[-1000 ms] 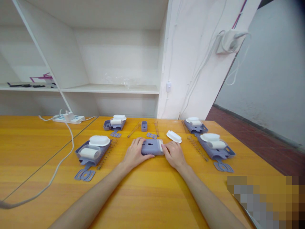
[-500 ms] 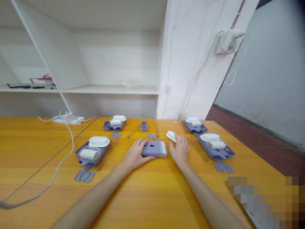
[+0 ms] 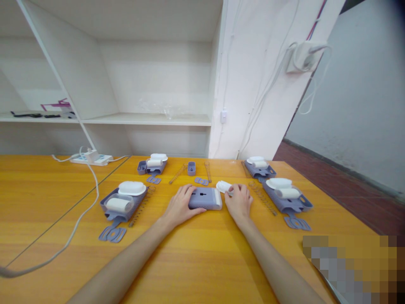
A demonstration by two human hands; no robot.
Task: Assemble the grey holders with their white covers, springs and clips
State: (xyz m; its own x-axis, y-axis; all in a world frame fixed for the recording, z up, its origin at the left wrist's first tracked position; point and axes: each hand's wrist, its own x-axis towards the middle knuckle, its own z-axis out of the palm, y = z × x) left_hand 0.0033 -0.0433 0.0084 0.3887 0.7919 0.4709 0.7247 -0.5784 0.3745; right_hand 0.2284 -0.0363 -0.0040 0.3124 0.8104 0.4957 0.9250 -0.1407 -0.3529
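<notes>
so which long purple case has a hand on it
The middle case, held by the left hand; the other four have white lids lying on them.

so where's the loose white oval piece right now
In the head view, the white piece is right of centre, touched by the right hand and just beyond the right end of the case that the left hand grips.

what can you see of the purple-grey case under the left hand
The purple-grey case is a smooth, plastic-looking box with rounded edges, lying lengthwise across the wooden tabletop. Its upper face shows dark slots, and a whitish, translucent-looking section forms its right end. The left hand grips and partly hides its left end, thumb along the near side. The right hand is apart from it.
</notes>
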